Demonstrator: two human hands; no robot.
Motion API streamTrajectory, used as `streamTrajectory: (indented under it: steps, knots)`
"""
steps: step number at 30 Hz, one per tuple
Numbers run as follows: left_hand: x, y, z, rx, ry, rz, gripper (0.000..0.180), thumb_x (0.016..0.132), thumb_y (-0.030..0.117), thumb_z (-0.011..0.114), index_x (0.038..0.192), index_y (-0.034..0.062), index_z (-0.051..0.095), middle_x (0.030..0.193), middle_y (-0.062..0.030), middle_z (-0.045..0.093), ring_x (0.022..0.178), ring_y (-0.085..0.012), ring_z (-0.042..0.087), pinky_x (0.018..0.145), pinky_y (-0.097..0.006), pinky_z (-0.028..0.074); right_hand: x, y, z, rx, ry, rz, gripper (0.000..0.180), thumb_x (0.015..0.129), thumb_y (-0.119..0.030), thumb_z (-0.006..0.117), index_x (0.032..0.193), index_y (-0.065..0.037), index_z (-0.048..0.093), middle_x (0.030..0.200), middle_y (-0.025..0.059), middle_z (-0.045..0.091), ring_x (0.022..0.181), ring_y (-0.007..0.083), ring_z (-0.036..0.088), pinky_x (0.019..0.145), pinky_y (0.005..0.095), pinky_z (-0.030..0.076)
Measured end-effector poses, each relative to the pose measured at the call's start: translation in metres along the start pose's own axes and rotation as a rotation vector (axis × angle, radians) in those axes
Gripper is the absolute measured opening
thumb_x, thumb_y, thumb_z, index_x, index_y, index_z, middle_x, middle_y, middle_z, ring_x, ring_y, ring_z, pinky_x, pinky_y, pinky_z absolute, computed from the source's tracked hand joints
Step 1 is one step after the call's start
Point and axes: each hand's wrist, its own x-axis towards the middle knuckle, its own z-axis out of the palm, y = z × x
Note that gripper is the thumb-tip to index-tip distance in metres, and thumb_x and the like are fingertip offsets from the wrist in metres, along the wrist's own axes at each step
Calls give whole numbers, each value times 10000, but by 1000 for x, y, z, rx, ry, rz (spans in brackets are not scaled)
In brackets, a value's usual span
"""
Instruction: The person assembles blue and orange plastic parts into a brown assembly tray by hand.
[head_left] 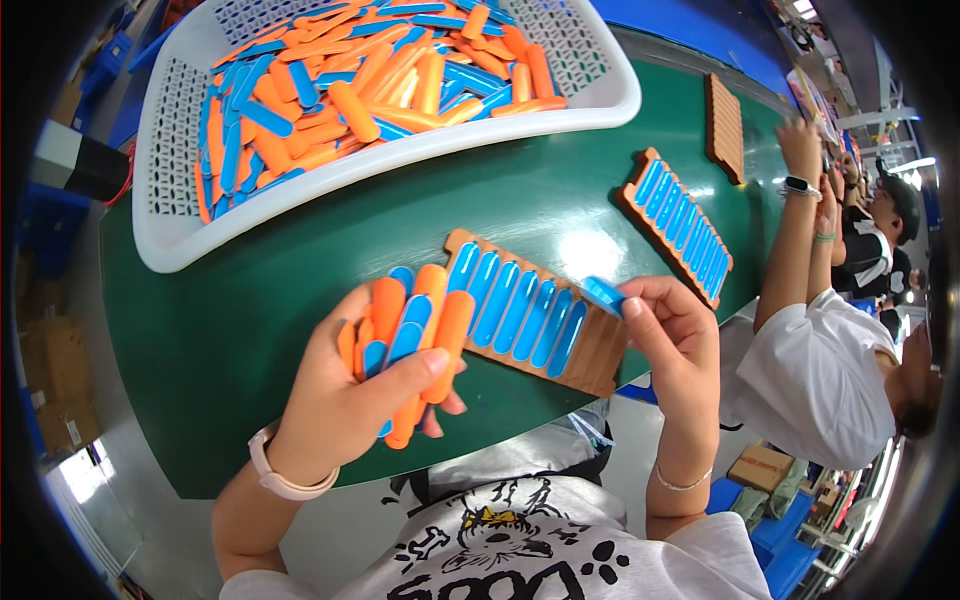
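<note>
Green table [180,340] is filling most of the view. Co-worker in white [815,380] is sitting or standing at the right, arms reaching up along the table edge; can't tell which. White basket [400,152], perforated sides, is sitting at the far left of the table, heaped with loose orange and blue strips [350,105]. Near brown tray [595,365] is lying tilted in front of the person, blue strips [519,312] filling its slots from the left, bare slots showing at the right end. Second brown tray [637,205] is lying farther right, its row of slots showing blue. Third brown tray [725,130] is lying beyond that, ribbed brown surface showing.

Hands are working well apart from each other. Left hand [345,405] is clasping a bundle of orange-and-blue strips [408,330], thumb pressing across the front, just left of the near tray. Right hand [675,335] is pinching a single blue strip [603,296] between thumb and fingers at the near tray's upper right edge; can't tell if it's touching. Pale wristband [290,478] is circling the left wrist, thin bracelet [683,484] the right.
</note>
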Motion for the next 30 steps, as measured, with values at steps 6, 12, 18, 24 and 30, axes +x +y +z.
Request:
streamTrajectory:
  steps: [6,12,18,24,30]
  knots:
    - [4,-3,1,21,30,26,300,861,79,618,1086,-6,439,849,-141,618,666,-207,665,490,-287,545,11,9,-28,-4,-104,47,84,840,-27,685,899,20,647,794,-12,606,693,41,496,595,178,376]
    - [7,-2,3,55,29,19,289,864,84,617,1080,-2,444,863,-126,613,668,-198,663,490,-284,543,17,18,-19,-461,-44,-89,291,685,-125,821,889,-6,652,677,-33,494,631,56,429,545,216,361]
    - [5,-2,0,30,29,6,298,862,87,622,1084,-6,448,849,-120,614,671,-196,662,488,-283,539,19,15,-12,-571,-80,-118,301,670,-144,833,849,-20,625,724,-15,499,667,87,454,580,255,394]
    - [7,2,3,28,8,-4,303,862,82,622,1089,-12,446,845,-123,615,672,-195,662,486,-282,537,13,10,-24,81,-62,14,213,815,-9,690,842,-67,487,927,125,682,835,128,605,699,236,466]
    - [6,-1,1,22,13,-10,309,860,83,624,1094,-17,448,844,-120,614,670,-195,662,485,-282,537,22,25,-40,601,-109,-116,345,970,-128,491,1284,13,474,865,41,556,765,90,523,621,303,530]
